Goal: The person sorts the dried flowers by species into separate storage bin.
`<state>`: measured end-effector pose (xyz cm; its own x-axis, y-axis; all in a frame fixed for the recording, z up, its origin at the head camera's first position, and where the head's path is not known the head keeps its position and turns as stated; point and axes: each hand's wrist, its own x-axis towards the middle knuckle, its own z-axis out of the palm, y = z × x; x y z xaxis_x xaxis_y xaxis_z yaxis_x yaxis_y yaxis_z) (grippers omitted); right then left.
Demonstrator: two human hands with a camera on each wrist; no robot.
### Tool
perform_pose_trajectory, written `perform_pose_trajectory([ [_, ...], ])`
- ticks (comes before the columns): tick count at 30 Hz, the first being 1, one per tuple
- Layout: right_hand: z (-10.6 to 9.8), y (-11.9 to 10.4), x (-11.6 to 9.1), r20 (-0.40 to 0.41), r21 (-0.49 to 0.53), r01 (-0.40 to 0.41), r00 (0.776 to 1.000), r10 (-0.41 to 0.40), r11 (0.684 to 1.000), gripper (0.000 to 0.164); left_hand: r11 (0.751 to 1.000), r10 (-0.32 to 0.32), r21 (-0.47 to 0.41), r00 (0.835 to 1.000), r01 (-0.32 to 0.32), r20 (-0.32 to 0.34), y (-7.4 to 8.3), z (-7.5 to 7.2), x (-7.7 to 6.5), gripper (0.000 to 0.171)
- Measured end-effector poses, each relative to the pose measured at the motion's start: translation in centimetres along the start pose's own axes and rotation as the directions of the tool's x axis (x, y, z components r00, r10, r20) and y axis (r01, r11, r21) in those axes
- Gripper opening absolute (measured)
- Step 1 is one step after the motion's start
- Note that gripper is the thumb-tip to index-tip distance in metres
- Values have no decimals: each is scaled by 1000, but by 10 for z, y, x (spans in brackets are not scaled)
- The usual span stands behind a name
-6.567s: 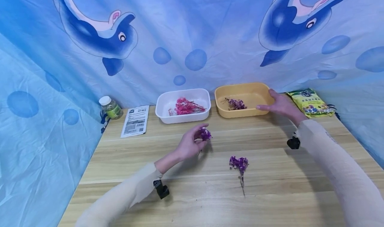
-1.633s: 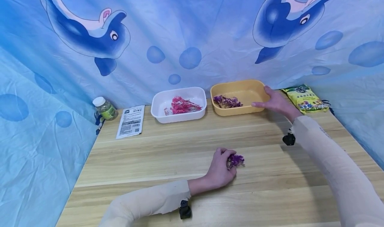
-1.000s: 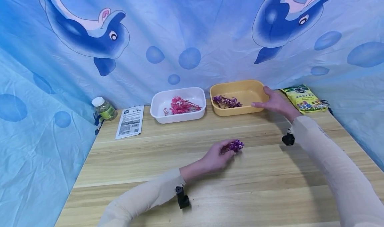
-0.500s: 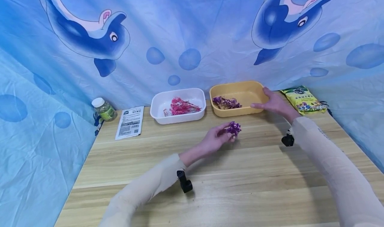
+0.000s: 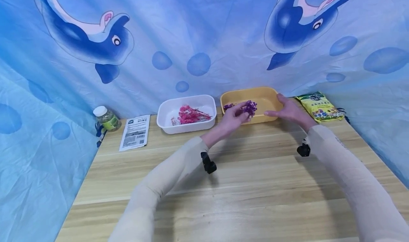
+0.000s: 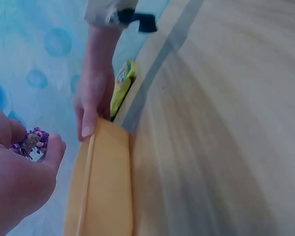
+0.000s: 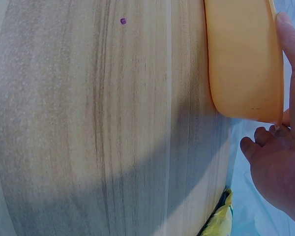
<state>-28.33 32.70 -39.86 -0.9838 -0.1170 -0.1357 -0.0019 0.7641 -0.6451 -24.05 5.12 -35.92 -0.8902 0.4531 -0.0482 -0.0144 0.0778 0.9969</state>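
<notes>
My left hand pinches a small bunch of purple dried flowers above the front rim of a yellow plastic tray. The left wrist view shows the purple heads between thumb and fingers; the stems are mostly hidden. Other purple dried flowers lie at the tray's left end, partly covered by my left hand. My right hand grips the tray's right end, thumb along the front rim and fingers around the corner, as the right wrist view also shows.
Left of the yellow tray stands a white tray with pink dried flowers. Further left are a printed packet and a white-capped jar. A yellow bag lies at the right. One purple speck lies on the table.
My left hand put one purple bunch in the yellow tray, picked up another from the table's middle and has carried it forward over the tray's rim. My right hand stays on the tray.
</notes>
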Motion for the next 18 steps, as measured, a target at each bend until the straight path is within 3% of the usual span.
perform_pose_trajectory([
  [5,0,0,1,-3,-10,-10,1000,10,1000,125,999,-19,28,999,20,-33,3,5,25,53],
  [18,1,3,0,-11,-13,-7,1000,7,1000,124,992,-46,113,994,57,-95,2,17,71,55],
])
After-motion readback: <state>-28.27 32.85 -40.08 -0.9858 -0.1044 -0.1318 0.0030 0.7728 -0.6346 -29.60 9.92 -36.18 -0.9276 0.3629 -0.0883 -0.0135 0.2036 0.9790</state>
